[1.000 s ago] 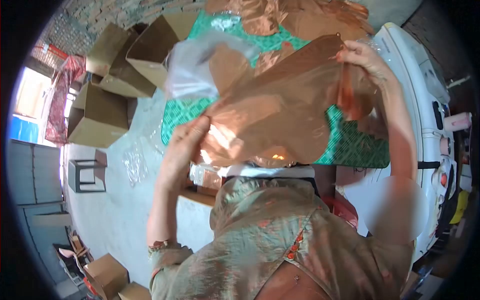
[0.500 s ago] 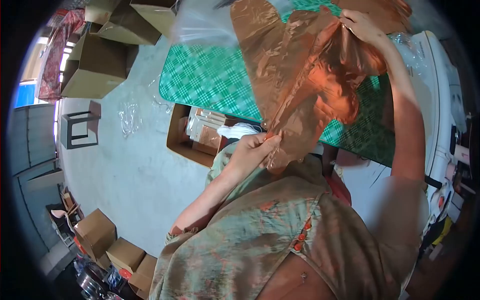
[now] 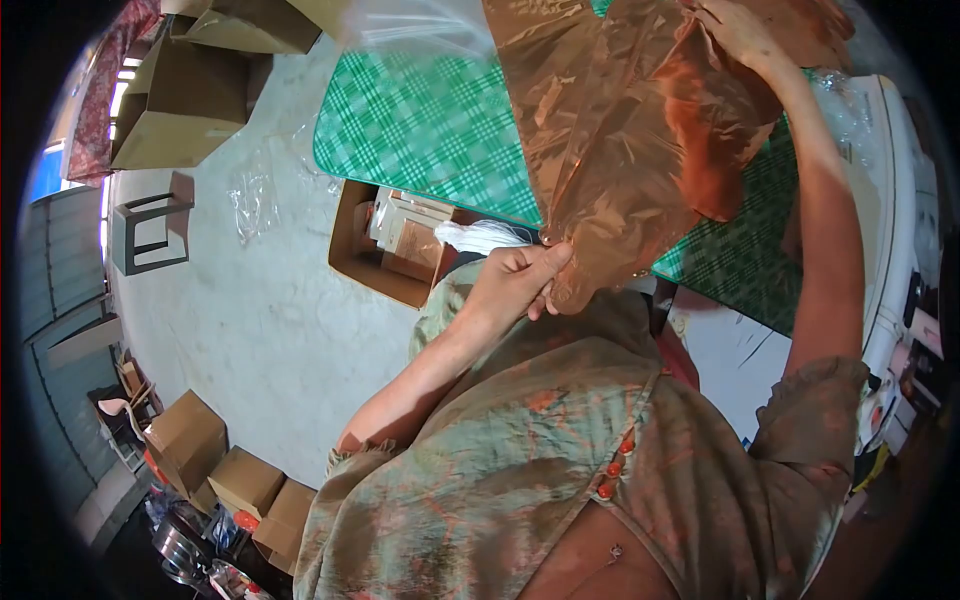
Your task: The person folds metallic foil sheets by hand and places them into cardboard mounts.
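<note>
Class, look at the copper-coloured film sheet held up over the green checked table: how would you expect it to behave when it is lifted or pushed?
Probably floppy: the film sheet sags and creases between the left hand and right hand. Likely light, since pinched fingertips alone hold it up. Its glossy surface suggests it may slip.

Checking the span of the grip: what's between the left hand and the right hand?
Head view: only the copper-coloured film sheet runs between them, left hand pinching its lower end, right hand its top, above the green checked table.

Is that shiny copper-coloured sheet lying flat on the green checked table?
No, the copper-coloured sheet hangs crumpled in the air, pinched by the left hand below and the right hand above the green checked table.
</note>
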The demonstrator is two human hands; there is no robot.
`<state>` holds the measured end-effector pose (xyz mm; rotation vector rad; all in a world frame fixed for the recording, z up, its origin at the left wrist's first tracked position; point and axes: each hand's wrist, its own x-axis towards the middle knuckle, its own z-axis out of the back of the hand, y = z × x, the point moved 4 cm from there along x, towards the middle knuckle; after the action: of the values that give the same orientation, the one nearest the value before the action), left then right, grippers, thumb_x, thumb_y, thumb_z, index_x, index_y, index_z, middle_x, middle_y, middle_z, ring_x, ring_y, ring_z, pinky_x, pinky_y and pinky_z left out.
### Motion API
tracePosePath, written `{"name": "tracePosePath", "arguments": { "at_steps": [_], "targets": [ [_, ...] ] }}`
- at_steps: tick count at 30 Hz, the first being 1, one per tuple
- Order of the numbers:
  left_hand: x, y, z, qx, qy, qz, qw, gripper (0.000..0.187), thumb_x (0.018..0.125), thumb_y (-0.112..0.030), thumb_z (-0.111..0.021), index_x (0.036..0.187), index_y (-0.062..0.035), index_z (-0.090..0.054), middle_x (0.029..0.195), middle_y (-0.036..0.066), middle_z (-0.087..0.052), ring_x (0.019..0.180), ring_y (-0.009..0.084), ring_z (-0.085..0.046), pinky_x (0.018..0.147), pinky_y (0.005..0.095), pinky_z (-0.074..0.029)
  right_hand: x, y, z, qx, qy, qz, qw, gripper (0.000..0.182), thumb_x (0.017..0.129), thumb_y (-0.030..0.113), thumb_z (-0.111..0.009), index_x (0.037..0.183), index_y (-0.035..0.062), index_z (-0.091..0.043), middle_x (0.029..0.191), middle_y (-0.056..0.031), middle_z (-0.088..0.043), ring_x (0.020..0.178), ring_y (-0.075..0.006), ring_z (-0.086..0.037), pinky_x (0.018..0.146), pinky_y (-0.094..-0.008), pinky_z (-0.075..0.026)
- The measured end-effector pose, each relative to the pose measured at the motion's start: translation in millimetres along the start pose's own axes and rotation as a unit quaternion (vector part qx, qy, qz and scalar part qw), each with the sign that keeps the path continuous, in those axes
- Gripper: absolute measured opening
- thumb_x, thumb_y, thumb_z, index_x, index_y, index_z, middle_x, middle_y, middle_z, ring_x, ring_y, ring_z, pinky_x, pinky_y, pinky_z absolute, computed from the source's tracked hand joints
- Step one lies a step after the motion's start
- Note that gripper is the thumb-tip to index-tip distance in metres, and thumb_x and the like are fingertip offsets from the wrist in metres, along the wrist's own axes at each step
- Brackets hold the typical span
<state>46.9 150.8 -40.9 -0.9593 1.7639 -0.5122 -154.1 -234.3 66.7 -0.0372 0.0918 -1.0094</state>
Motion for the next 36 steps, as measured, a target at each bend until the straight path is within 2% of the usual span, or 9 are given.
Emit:
{"name": "tracePosePath", "arguments": {
  "at_steps": [6, 9, 10, 13, 16, 22, 25, 28, 36],
  "targets": [
    [-9.1, -5.4, 6.8, 0.063, -0.004, -0.011, 0.998, 0.034, 0.105, -0.036, -0.064, 0.097, -0.0036, -0.070, 0.074, 0.002, -0.068, 0.058, 0.0050, -0.055, 0.051, 0.0197, -0.040, 4.8, -6.5, -9.1, 0.009, -0.017, 0.045, 0.999, 0.026, 0.101, 0.027, -0.051, 0.104, 0.0068, -0.066, 0.103, -0.0197, -0.071, 0.099, -0.0406, -0.067, 0.082, -0.0516, -0.053],
    [-14.1, -4.4, 16.8, 0.046, -0.055, -0.148, 0.986, 0.027, 0.104, -0.028, -0.067, 0.113, -0.0028, -0.065, 0.084, 0.003, -0.070, 0.062, 0.0046, -0.056, 0.054, 0.0210, -0.041, 3.8, -4.0, -7.5, 0.017, -0.022, 0.047, 0.999, 0.026, 0.101, 0.028, -0.050, 0.103, 0.0069, -0.065, 0.104, -0.0198, -0.070, 0.100, -0.0409, -0.066, 0.082, -0.0520, -0.052],
    [-19.2, -5.0, 19.9, 0.043, -0.078, -0.142, 0.986, 0.025, 0.103, -0.017, -0.067, 0.122, -0.0019, -0.061, 0.095, 0.003, -0.072, 0.071, 0.0051, -0.060, 0.059, 0.0214, -0.046, 4.1, -2.1, -6.1, 0.009, -0.012, 0.038, 0.999, 0.026, 0.101, 0.028, -0.050, 0.104, 0.0068, -0.065, 0.104, -0.0201, -0.070, 0.100, -0.0411, -0.066, 0.083, -0.0520, -0.052],
    [-18.6, -5.0, 20.8, 0.069, -0.127, -0.198, 0.970, 0.022, 0.101, -0.010, -0.068, 0.120, 0.0009, -0.063, 0.103, 0.005, -0.074, 0.093, 0.0077, -0.067, 0.081, 0.0230, -0.054, 7.0, -3.4, -9.0, -0.006, -0.013, 0.053, 0.998, 0.028, 0.102, 0.029, -0.050, 0.105, 0.0066, -0.065, 0.103, -0.0210, -0.069, 0.101, -0.0417, -0.065, 0.084, -0.0520, -0.051],
    [-16.9, 0.4, 15.5, 0.035, -0.112, -0.201, 0.973, 0.026, 0.100, -0.005, -0.068, 0.124, 0.0005, -0.062, 0.109, 0.007, -0.075, 0.098, 0.0094, -0.068, 0.084, 0.0247, -0.056, 8.1, -1.8, -9.1, -0.006, -0.015, 0.065, 0.998, 0.029, 0.102, 0.030, -0.049, 0.106, 0.0061, -0.065, 0.104, -0.0212, -0.069, 0.102, -0.0420, -0.065, 0.085, -0.0519, -0.051],
    [-17.3, -4.8, 15.4, 0.117, -0.112, -0.249, 0.955, 0.031, 0.097, 0.001, -0.068, 0.127, -0.0039, -0.060, 0.112, 0.008, -0.074, 0.097, 0.0108, -0.070, 0.081, 0.0252, -0.057, 6.4, 1.1, -8.4, -0.003, -0.023, 0.084, 0.996, 0.029, 0.102, 0.030, -0.049, 0.108, 0.0058, -0.064, 0.108, -0.0206, -0.069, 0.107, -0.0420, -0.063, 0.089, -0.0515, -0.050],
    [-19.6, -10.7, 9.8, 0.112, -0.092, -0.224, 0.964, 0.035, 0.096, 0.004, -0.070, 0.128, -0.0003, -0.058, 0.113, 0.006, -0.070, 0.103, 0.0123, -0.068, 0.091, 0.0277, -0.056, 9.4, -1.5, -11.8, 0.002, -0.015, 0.082, 0.997, 0.029, 0.102, 0.030, -0.049, 0.109, 0.0056, -0.064, 0.110, -0.0203, -0.068, 0.109, -0.0417, -0.063, 0.091, -0.0513, -0.049],
    [-19.5, -12.0, 7.8, 0.192, -0.110, -0.232, 0.947, 0.036, 0.093, 0.004, -0.074, 0.125, -0.0006, -0.059, 0.108, 0.004, -0.070, 0.099, 0.0118, -0.069, 0.089, 0.0278, -0.057, 11.8, -2.9, -14.5, 0.007, -0.010, 0.078, 0.997, 0.030, 0.102, 0.030, -0.049, 0.110, 0.0054, -0.064, 0.111, -0.0200, -0.068, 0.110, -0.0414, -0.063, 0.092, -0.0512, -0.049],
    [-13.3, -11.8, 6.1, 0.207, -0.133, -0.243, 0.938, 0.034, 0.091, 0.003, -0.076, 0.120, -0.0012, -0.061, 0.098, 0.002, -0.068, 0.093, 0.0086, -0.068, 0.086, 0.0258, -0.058, 10.5, 0.9, -13.0, 0.017, -0.014, 0.074, 0.997, 0.031, 0.102, 0.030, -0.050, 0.111, 0.0047, -0.066, 0.114, -0.0197, -0.068, 0.112, -0.0412, -0.062, 0.093, -0.0509, -0.049]
  ]
}}
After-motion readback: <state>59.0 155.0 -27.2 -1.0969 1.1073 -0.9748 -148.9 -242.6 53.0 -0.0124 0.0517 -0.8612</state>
